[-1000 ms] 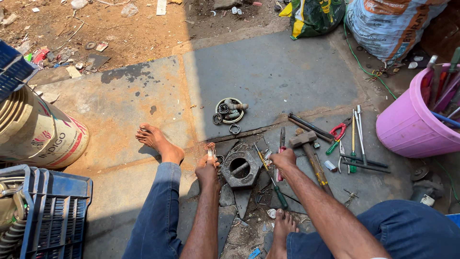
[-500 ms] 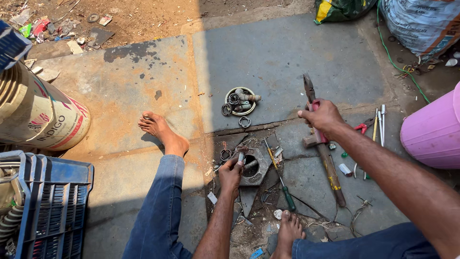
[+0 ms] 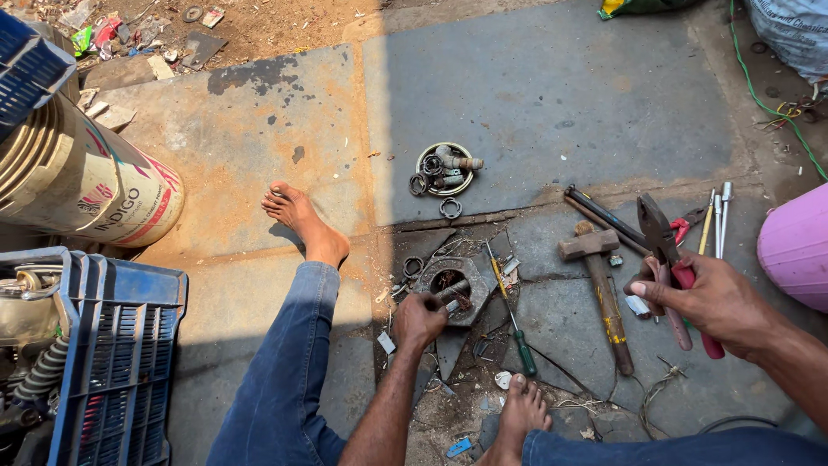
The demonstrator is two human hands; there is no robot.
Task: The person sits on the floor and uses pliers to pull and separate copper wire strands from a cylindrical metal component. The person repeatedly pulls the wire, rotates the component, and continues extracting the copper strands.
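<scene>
I sit on a concrete floor with a round metal housing [image 3: 451, 286] between my bare feet. My left hand [image 3: 419, 319] is shut on a small metal part at the housing's near edge. My right hand [image 3: 709, 299] holds red-handled pliers [image 3: 671, 261] above the floor on the right, jaws pointing away from me. A wooden-handled hammer [image 3: 601, 288] lies just left of that hand. A green-handled screwdriver [image 3: 511, 309] lies beside the housing.
A small dish of rings and fittings [image 3: 444, 168] sits further out. Thin tools [image 3: 716, 216] lie by a pink bucket [image 3: 798, 250] at right. A blue crate [image 3: 112, 354] and a tipped paint bucket [image 3: 82, 185] stand at left.
My right hand has come back from the long bar further out and now grips the red-handled pliers nearer to me. My left hand stays at the housing.
</scene>
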